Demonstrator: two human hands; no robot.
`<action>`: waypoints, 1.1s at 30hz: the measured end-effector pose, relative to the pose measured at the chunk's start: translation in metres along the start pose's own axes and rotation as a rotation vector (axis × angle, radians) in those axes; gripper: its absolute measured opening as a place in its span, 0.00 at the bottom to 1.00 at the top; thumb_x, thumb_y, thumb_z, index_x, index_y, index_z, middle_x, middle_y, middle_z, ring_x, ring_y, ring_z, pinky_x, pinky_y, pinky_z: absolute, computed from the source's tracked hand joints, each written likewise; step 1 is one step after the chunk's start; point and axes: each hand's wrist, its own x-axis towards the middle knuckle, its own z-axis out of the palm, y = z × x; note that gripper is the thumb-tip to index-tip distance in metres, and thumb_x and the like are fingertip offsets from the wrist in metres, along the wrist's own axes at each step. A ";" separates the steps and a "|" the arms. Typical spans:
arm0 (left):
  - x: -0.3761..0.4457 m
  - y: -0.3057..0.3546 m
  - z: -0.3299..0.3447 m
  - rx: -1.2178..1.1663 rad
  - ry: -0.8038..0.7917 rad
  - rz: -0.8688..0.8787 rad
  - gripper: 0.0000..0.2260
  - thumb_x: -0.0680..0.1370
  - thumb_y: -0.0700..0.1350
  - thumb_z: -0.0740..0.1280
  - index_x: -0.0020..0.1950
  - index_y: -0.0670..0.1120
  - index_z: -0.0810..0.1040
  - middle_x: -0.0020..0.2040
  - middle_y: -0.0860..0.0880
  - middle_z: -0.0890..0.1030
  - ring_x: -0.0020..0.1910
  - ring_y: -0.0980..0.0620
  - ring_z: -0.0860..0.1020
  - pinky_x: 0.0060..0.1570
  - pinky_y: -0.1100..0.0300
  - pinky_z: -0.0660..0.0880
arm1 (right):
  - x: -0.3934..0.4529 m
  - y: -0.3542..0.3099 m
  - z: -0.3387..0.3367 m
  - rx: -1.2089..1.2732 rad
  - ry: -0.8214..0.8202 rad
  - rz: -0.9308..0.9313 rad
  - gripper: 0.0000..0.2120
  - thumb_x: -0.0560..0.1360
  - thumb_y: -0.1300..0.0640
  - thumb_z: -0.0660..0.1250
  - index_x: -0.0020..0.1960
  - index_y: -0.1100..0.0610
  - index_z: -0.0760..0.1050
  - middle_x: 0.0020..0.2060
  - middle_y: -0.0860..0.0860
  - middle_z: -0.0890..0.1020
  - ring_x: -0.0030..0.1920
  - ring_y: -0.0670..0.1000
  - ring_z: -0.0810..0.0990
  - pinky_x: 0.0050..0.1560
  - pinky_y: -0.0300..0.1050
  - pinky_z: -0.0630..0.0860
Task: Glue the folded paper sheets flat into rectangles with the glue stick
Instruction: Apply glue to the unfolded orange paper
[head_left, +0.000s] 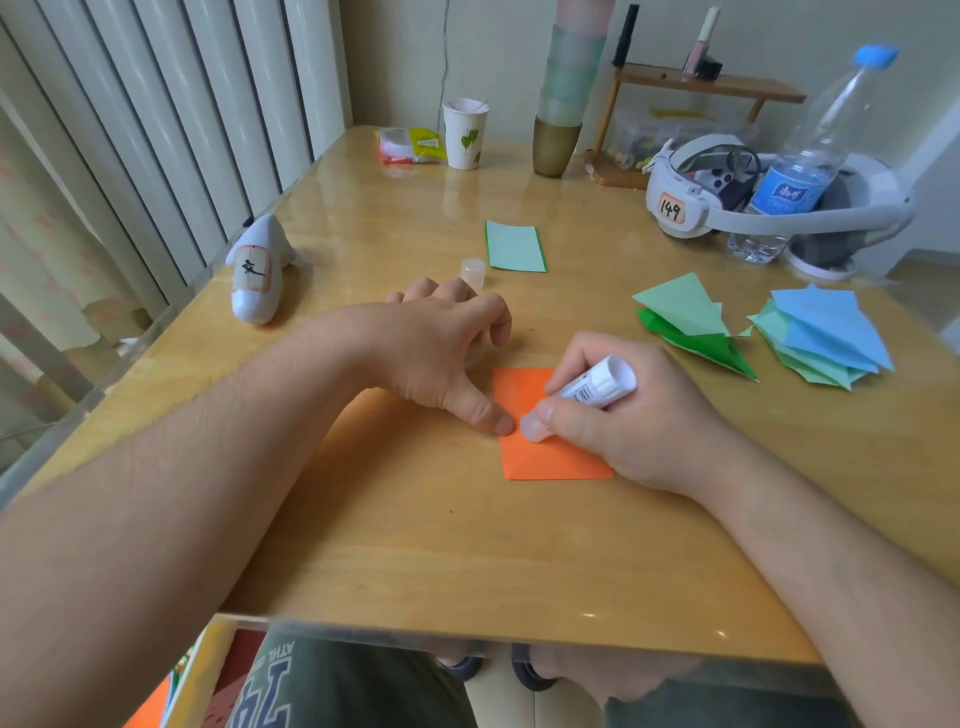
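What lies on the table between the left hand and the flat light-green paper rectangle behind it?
In the head view, one small translucent plastic cap stands between the left hand and the light-green paper rectangle.

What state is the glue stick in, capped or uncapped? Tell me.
Uncapped. The right hand holds the glue stick with its bare tip on the orange paper, and the cap stands apart on the table.

A shiny wooden table (467, 545) held an orange paper (556, 457) near the middle. Farther back lay a green paper (514, 247) and a small cap (472, 271). Folded papers (821, 332) sat on the right, maybe two piles. A paper cup (465, 134) stood far away.
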 end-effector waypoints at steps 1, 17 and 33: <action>0.000 0.000 0.000 -0.002 0.002 0.001 0.36 0.57 0.76 0.73 0.58 0.65 0.64 0.60 0.56 0.66 0.62 0.47 0.63 0.63 0.51 0.64 | 0.000 -0.002 0.001 -0.006 -0.007 0.001 0.14 0.64 0.43 0.73 0.40 0.51 0.77 0.33 0.48 0.85 0.37 0.56 0.79 0.36 0.49 0.73; -0.003 -0.001 0.000 -0.038 0.001 0.003 0.34 0.59 0.74 0.75 0.57 0.65 0.64 0.61 0.57 0.66 0.62 0.47 0.63 0.65 0.49 0.65 | -0.009 0.004 -0.026 0.015 0.004 0.076 0.14 0.67 0.69 0.76 0.34 0.60 0.71 0.24 0.43 0.79 0.26 0.40 0.73 0.29 0.31 0.64; -0.002 0.001 -0.001 -0.010 0.001 -0.008 0.35 0.58 0.74 0.75 0.57 0.65 0.64 0.61 0.56 0.67 0.62 0.48 0.63 0.67 0.47 0.65 | -0.004 -0.008 0.000 0.077 -0.023 -0.011 0.08 0.66 0.53 0.74 0.37 0.55 0.76 0.29 0.42 0.81 0.32 0.41 0.75 0.34 0.36 0.69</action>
